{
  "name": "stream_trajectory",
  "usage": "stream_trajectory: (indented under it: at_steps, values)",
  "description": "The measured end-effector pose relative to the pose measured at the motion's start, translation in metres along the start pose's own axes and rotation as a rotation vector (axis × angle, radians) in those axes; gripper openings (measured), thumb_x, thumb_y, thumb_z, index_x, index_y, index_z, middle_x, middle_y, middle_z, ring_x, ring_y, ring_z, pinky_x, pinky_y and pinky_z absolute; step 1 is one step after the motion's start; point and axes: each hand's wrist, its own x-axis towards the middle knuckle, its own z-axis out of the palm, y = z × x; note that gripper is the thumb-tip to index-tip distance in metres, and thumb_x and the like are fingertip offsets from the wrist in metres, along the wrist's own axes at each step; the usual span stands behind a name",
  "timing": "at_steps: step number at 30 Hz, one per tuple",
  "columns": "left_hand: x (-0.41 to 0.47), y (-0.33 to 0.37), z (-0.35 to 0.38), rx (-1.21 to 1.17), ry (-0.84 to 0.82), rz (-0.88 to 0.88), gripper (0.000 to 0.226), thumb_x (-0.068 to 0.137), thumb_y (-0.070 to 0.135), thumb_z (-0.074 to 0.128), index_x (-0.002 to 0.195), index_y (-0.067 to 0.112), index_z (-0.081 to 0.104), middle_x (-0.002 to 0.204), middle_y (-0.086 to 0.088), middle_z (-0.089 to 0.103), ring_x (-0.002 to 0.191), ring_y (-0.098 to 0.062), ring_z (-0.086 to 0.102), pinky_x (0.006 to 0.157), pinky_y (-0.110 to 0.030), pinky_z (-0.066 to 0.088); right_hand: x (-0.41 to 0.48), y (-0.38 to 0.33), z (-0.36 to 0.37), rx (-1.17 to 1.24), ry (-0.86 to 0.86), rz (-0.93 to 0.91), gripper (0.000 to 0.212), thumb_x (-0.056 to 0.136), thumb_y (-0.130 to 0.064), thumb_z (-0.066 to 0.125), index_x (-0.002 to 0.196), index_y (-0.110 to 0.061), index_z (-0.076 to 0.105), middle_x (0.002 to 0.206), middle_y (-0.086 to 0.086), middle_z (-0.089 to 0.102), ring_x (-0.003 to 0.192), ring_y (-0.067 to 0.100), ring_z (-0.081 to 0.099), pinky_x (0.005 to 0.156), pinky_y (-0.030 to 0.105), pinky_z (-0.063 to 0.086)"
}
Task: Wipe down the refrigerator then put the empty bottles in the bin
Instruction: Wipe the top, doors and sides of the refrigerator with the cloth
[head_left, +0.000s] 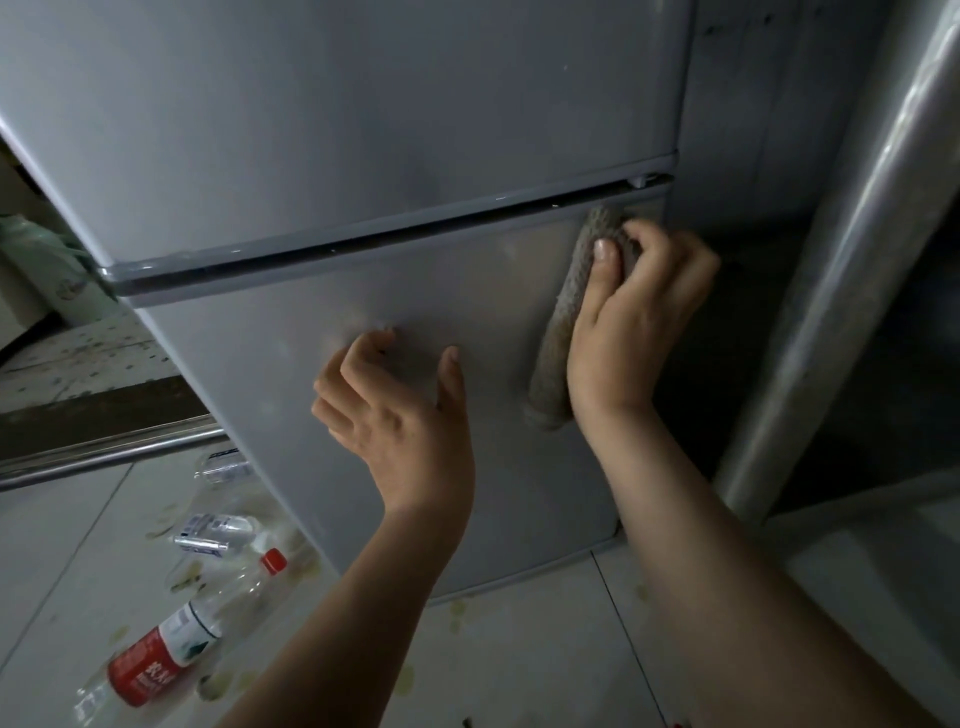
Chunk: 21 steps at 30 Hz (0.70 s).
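Observation:
A grey two-door refrigerator (363, 130) fills the view, with a dark gap between its upper and lower doors. My right hand (634, 317) grips a grey-brown cloth (558, 358) and holds it against the upper right of the lower door. My left hand (395, 415) rests with spread, slightly bent fingers on the lower door's middle and holds nothing. On the tiled floor at the lower left lie empty clear plastic bottles: a large one with a red label and red cap (176, 634), a smaller one (215, 530), and another beside the refrigerator's edge (223, 465).
A metal bar (104, 452) runs along the left above the floor, under a worn wooden surface (78, 358). A thick silver pipe or frame (831, 291) slants down the right side. Yellowish stains mark the white floor tiles (519, 649).

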Motion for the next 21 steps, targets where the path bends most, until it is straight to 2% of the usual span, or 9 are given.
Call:
stream_trajectory:
  at_steps: [3,6,8,11,13,15,18,21]
  values:
    - [0.000,0.000,-0.001,-0.017,-0.005,-0.005,0.047,0.076,0.031,0.067,0.107,-0.001,0.051,0.110,-0.023,0.047,0.099,-0.034,0.039,0.088,-0.023,0.017,-0.028,0.020,-0.006,-0.034,-0.057,0.057,0.019,0.097,-0.032,0.041,0.109,-0.017,0.043,0.109,0.026,0.051,0.098,0.033,0.051,0.086,0.032,0.041]
    - [0.000,-0.002,-0.001,-0.017,0.003,0.024,0.046,0.077,0.031,0.066,0.106,-0.001,0.052,0.108,-0.024,0.048,0.095,-0.022,0.033,0.089,-0.022,0.017,-0.049,0.038,-0.017,-0.057,-0.170,0.121,0.022,0.097,-0.035,0.040,0.111,-0.017,0.041,0.114,0.026,0.047,0.098,0.037,0.054,0.083,0.046,0.050]
    - [0.000,-0.003,-0.002,-0.019,0.006,0.024,0.046,0.077,0.031,0.068,0.105,-0.001,0.052,0.108,-0.024,0.049,0.094,-0.021,0.031,0.088,-0.025,0.019,-0.051,0.040,-0.022,-0.052,-0.214,0.144,0.024,0.096,-0.035,0.043,0.111,-0.015,0.043,0.114,0.025,0.046,0.098,0.036,0.053,0.079,0.047,0.052]
    - [0.000,-0.003,-0.001,-0.003,0.021,0.036,0.045,0.076,0.029,0.071,0.104,-0.002,0.053,0.106,-0.025,0.050,0.094,-0.022,0.031,0.088,-0.030,0.022,-0.043,0.030,-0.024,-0.008,-0.220,0.201,0.028,0.094,-0.026,0.046,0.111,-0.004,0.051,0.114,0.023,0.045,0.096,0.030,0.052,0.078,0.037,0.051]
    - [0.000,-0.003,0.000,-0.009,0.026,0.035,0.045,0.076,0.029,0.071,0.104,-0.002,0.053,0.107,-0.024,0.050,0.095,-0.022,0.032,0.088,-0.028,0.021,-0.031,0.021,-0.022,0.018,-0.196,0.232,0.028,0.094,-0.022,0.049,0.111,0.000,0.053,0.114,0.021,0.045,0.096,0.023,0.050,0.079,0.029,0.046]
    - [0.000,-0.004,0.000,-0.016,0.024,0.026,0.045,0.076,0.030,0.069,0.105,0.000,0.052,0.107,-0.024,0.049,0.096,-0.022,0.032,0.088,-0.026,0.020,-0.013,0.015,-0.019,0.075,-0.141,0.251,0.030,0.093,-0.023,0.049,0.108,0.003,0.055,0.110,0.018,0.045,0.095,0.026,0.051,0.082,0.028,0.044]
    - [-0.001,-0.004,0.001,-0.010,0.017,0.023,0.046,0.076,0.033,0.067,0.105,0.000,0.051,0.107,-0.023,0.049,0.095,-0.023,0.032,0.089,-0.031,0.022,0.008,0.010,-0.012,0.152,-0.078,0.249,0.031,0.092,-0.022,0.050,0.105,0.005,0.056,0.105,0.010,0.040,0.094,0.031,0.052,0.086,0.027,0.040]
    - [0.000,-0.005,0.002,-0.006,0.022,0.029,0.046,0.076,0.035,0.066,0.105,0.001,0.051,0.107,-0.022,0.049,0.096,-0.026,0.035,0.090,-0.032,0.023,0.004,0.011,-0.008,0.161,-0.061,0.279,0.030,0.092,-0.020,0.053,0.108,0.005,0.055,0.108,0.016,0.042,0.094,0.022,0.047,0.085,0.012,0.035]
